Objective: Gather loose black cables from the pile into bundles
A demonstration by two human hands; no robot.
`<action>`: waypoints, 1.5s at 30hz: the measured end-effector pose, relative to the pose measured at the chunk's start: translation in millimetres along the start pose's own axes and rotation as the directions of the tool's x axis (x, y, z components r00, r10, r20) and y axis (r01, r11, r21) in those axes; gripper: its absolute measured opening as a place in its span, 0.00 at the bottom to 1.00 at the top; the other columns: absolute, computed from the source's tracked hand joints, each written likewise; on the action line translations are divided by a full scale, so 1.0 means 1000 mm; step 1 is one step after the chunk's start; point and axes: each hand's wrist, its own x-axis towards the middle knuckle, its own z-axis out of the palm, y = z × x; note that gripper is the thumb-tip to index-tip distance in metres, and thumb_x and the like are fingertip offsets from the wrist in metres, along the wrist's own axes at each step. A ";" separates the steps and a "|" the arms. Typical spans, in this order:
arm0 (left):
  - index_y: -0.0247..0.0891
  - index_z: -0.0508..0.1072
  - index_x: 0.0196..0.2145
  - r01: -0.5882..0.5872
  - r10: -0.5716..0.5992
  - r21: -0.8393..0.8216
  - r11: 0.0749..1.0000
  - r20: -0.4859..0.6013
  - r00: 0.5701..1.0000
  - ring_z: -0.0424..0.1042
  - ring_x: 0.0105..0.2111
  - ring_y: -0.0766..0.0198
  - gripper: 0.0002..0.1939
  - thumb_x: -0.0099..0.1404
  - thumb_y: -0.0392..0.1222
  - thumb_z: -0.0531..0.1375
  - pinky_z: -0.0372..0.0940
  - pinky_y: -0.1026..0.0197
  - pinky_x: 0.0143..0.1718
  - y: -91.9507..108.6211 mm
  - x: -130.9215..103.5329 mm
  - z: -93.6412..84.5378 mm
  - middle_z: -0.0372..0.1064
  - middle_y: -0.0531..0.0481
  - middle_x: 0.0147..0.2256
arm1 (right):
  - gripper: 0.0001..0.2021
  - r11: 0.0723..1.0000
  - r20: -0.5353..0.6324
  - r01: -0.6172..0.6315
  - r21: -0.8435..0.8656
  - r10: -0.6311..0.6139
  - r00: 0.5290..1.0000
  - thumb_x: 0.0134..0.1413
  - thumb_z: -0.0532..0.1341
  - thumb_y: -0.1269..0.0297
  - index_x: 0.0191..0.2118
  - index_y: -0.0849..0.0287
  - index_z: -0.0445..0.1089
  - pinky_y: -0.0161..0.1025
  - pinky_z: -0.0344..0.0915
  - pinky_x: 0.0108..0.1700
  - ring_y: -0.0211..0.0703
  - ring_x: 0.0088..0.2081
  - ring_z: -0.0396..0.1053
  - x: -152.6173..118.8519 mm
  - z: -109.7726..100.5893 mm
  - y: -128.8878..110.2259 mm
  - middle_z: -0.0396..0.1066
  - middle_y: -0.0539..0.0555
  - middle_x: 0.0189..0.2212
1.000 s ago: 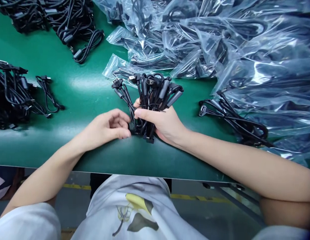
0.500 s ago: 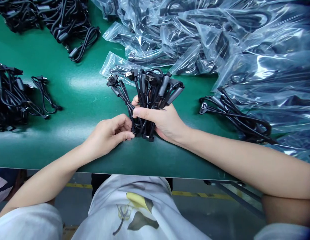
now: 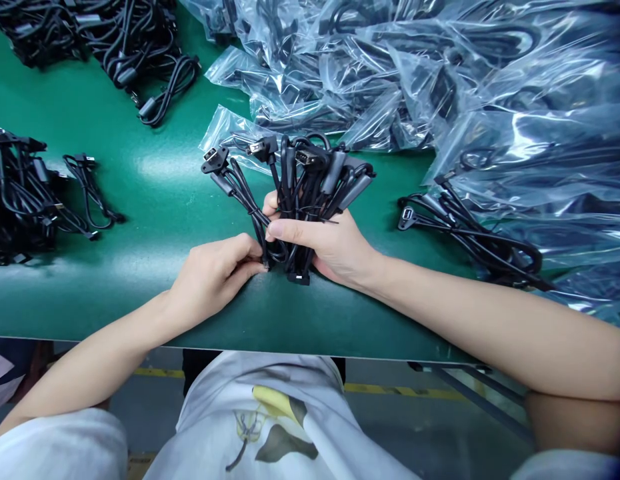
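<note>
My right hand (image 3: 325, 237) is wrapped round a bunch of black cables (image 3: 307, 180), each folded and tied, with connectors and grey cylinders fanned out at the top. More black plugs stick out below the fist. On the bunch's left side one tied cable (image 3: 243, 190) leans away from the others, its flanged connector tilted up to the left. My left hand (image 3: 223, 273) pinches the lower end of this cable between thumb and fingers. The fingertips hide most of that end.
Clear plastic bags (image 3: 390, 73) of cables cover the back and right of the green table (image 3: 155, 180). Loose cables (image 3: 470, 233) lie at the right. Heaps of tied cables sit at the left (image 3: 20, 193) and back left (image 3: 130, 47). A single tied cable (image 3: 90, 190) lies beside the left heap.
The leftmost cable's connector has tilted further left, away from the bunch. The bunch's top has fanned slightly to the right. My left fingers have closed more tightly at the cable's lower end.
</note>
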 end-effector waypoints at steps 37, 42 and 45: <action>0.39 0.73 0.39 -0.069 0.114 -0.165 0.984 0.282 0.953 0.77 0.34 0.60 0.04 0.68 0.41 0.61 0.62 0.62 0.33 -0.003 -0.009 -0.004 0.79 0.50 0.35 | 0.10 0.841 0.033 -0.062 -0.537 0.095 0.995 0.39 0.69 0.67 0.33 0.59 0.75 0.43 0.68 0.46 0.44 0.37 0.72 0.047 0.040 -0.046 0.76 0.52 0.32; 0.37 0.72 0.44 -0.251 0.256 -0.051 0.967 0.248 0.934 0.78 0.40 0.54 0.08 0.69 0.43 0.60 0.66 0.59 0.36 -0.011 -0.014 0.009 0.78 0.44 0.43 | 0.12 0.185 0.292 0.303 -0.935 -0.083 0.953 0.43 0.65 0.72 0.37 0.60 0.74 0.48 0.65 0.49 0.54 0.40 0.73 0.140 0.087 -0.067 0.76 0.55 0.34; 0.36 0.72 0.43 -0.305 0.300 -0.014 0.952 0.235 0.925 0.78 0.41 0.53 0.08 0.69 0.43 0.60 0.67 0.58 0.36 -0.015 -0.014 0.015 0.78 0.43 0.41 | 0.23 -0.122 0.356 0.339 -0.933 -0.168 0.919 0.46 0.65 0.74 0.52 0.62 0.69 0.54 0.64 0.53 0.61 0.47 0.72 0.216 0.119 -0.074 0.76 0.60 0.41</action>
